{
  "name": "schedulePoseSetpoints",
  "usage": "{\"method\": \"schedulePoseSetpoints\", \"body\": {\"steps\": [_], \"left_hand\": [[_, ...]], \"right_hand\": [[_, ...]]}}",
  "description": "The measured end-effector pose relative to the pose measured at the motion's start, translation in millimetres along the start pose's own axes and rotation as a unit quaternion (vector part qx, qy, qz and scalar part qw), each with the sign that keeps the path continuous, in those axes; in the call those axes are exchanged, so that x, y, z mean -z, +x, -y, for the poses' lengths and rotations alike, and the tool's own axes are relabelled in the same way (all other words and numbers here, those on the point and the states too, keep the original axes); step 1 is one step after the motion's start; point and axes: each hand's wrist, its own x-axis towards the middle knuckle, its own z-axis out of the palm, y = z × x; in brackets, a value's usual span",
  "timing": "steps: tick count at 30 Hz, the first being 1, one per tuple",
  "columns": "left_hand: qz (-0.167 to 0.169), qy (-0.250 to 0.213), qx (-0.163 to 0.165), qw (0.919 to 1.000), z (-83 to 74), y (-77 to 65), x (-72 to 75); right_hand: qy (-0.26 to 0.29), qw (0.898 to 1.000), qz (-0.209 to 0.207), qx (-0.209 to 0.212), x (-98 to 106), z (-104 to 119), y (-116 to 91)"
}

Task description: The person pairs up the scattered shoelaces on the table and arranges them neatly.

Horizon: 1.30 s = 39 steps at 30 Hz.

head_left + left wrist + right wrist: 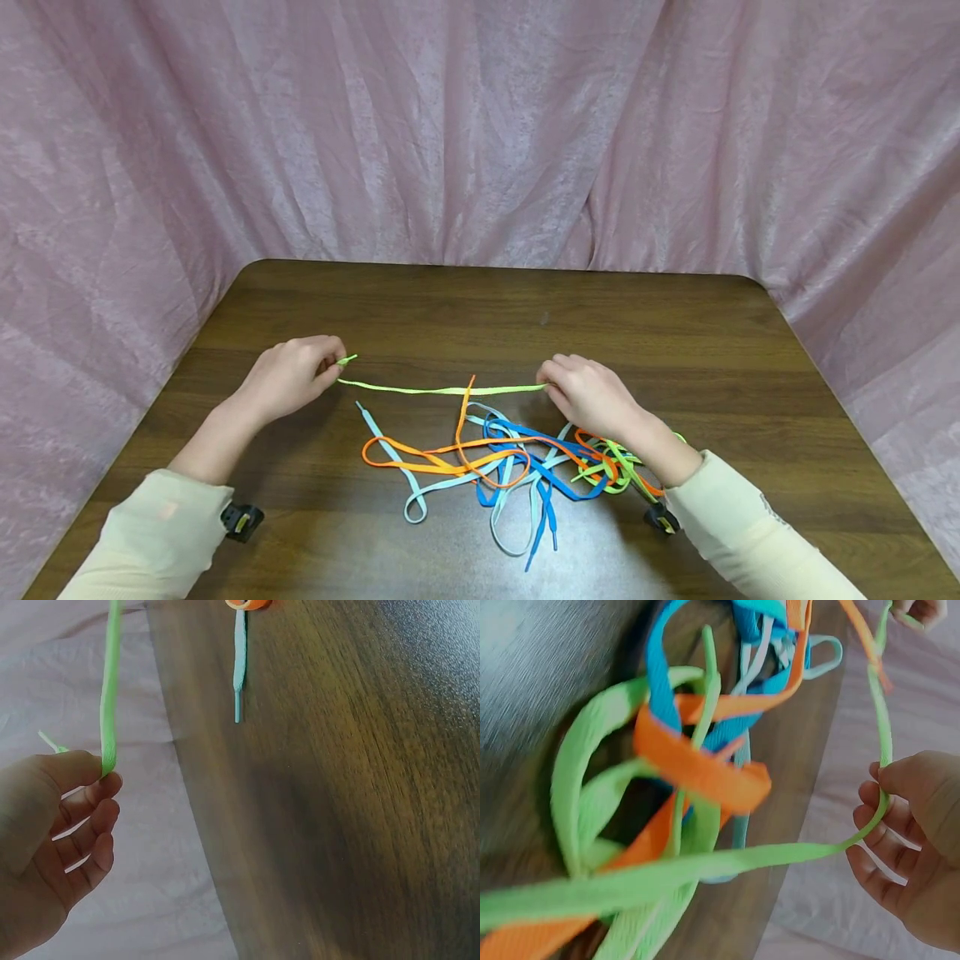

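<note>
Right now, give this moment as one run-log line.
left hand: pinches green shoelace near end | right hand: holds same shoelace | wooden table: orange shoelace, blue shoelace, light-blue shoelace overlapping

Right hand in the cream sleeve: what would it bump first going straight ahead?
The right hand holds a flat, lime shoelace. Ahead, the way looks free over the brown wooden table to the shiny pink cloth curtain, probably met first, though depth is unclear.
</note>
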Motion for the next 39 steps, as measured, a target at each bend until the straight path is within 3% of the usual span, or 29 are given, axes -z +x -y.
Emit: {"method": "schedulePoseSetpoints", "body": {"steps": [23, 31, 39], "left_hand": [[-0.033, -0.009, 0.003, 0.9994, 1.7, -3.0, -4.6], [-0.039, -0.005, 0.016, 0.9991, 10.9, -8.8, -8.1], [-0.072, 0.0, 0.038, 0.9967, 24.3, -13.9, -6.6]], "right_hand": [[-0.008, 0.999, -0.008, -0.04, 22.5, -34.3, -22.6], [-0.011, 0.999, 0.002, -0.052, 25.2, -41.4, -26.4], [-0.013, 0.998, 0.007, -0.067, 31.5, -48.1, -31.7]]}}
